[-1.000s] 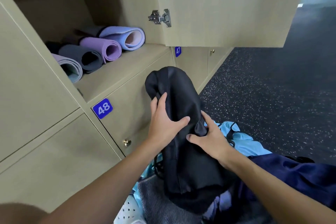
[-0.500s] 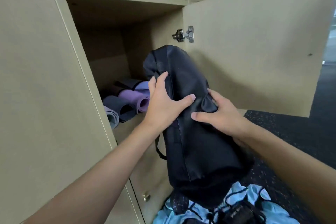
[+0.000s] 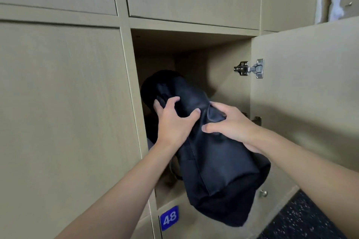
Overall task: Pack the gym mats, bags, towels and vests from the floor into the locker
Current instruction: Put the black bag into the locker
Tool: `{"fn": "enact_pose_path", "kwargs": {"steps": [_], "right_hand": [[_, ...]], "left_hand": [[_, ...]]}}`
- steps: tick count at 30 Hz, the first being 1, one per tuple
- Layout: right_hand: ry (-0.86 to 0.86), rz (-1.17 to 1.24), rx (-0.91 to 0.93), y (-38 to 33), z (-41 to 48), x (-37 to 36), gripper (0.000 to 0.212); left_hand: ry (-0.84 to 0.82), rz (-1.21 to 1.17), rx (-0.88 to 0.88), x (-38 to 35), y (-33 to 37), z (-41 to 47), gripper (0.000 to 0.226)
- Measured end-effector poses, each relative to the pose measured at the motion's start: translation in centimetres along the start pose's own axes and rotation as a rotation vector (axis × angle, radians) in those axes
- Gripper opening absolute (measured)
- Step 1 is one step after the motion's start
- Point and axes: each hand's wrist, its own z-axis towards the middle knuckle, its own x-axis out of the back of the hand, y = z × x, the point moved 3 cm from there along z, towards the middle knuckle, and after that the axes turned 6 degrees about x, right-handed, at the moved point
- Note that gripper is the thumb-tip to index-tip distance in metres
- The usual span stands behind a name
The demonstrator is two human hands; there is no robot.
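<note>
Head view only.

Black soft fabric duffel-style bag (image 3: 213,161) is tilted. Its top end is inside the open beige wooden locker compartment (image 3: 194,38). Its bottom end hangs out in front, below the compartment's lower edge and over the door underneath.

Left hand (image 3: 172,122) grips the bag's upper left side, with the fingers curled round the fabric and the thumb laid across the front. Right hand (image 3: 231,126) grips the right side at about the same height. Its fingers are curled into a bunched fold and the thumb points left across the front. The thumbs are close but not touching. Both forearms are bare.

A black strap loop (image 3: 174,172) hangs off the bag beneath the left forearm.

A grey-lilac sliver (image 3: 149,144) shows at the compartment's left edge behind the left wrist; can't tell what it is. The compartment interior behind the bag is dark.

The beige locker door (image 3: 310,103) is swung open to the right. A silver metal hinge (image 3: 250,69) sits at its upper inner edge, and a second hinge (image 3: 256,120) is partly hidden behind the right wrist.

A blue number plate reading 48 (image 3: 169,218) is on the door below the compartment, and a small round metal knob (image 3: 263,193) sits just right of the bag's bottom end. The closed beige locker doors (image 3: 64,122) fill the left and top of the frame. Dark speckled rubber floor (image 3: 303,219) shows bottom right.
</note>
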Motion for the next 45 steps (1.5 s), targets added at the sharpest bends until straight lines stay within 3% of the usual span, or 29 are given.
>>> {"fn": "enact_pose_path", "kwargs": {"steps": [2,6,10,14,16,19,25,29,36,39,42,45], "right_hand": [[-0.011,0.019,0.004,0.1,2.8,-1.0,0.065],[-0.136,-0.029,-0.059,2.9,7.7,-4.5,0.096],[-0.273,-0.106,-0.115,6.0,9.5,-7.0,0.071],[-0.380,-0.187,-0.076,6.9,9.3,-5.3,0.064],[-0.336,-0.194,-0.054,7.8,8.1,-3.3,0.063],[-0.249,-0.152,-0.046,10.3,5.2,-1.0,0.080],[-0.090,0.230,-0.071,14.0,-1.1,-0.7,0.097],[-0.089,0.187,-0.001,14.4,-2.3,-2.2,0.112],[0.145,0.198,0.095,11.9,-0.7,-4.5,0.080],[0.213,0.196,0.148,10.0,2.2,-5.0,0.076],[0.224,0.151,0.145,8.9,4.9,-5.7,0.076],[0.250,0.118,0.138,9.4,5.6,-6.4,0.078]], "left_hand": [[0.056,0.034,0.006,0.1,-0.3,1.4,0.061],[0.080,0.183,0.127,-0.6,-3.6,3.4,0.053],[-0.017,0.352,0.302,-1.8,-7.9,2.3,0.049],[0.001,0.377,0.308,-2.7,-8.8,1.8,0.050],[-0.008,0.402,0.305,-2.9,-9.0,1.9,0.052],[-0.012,0.422,0.313,-3.1,-9.3,1.9,0.055],[-0.006,0.441,0.314,-3.6,-9.6,1.5,0.057],[-0.001,0.443,0.322,-3.8,-9.6,1.3,0.056],[0.089,0.324,0.117,-3.9,-7.3,2.6,0.044],[0.096,0.204,0.138,-2.9,-6.1,4.2,0.034],[0.069,0.163,0.206,-1.9,-6.4,4.5,0.054],[0.043,0.283,0.226,-1.6,-7.8,2.3,0.065]]}}
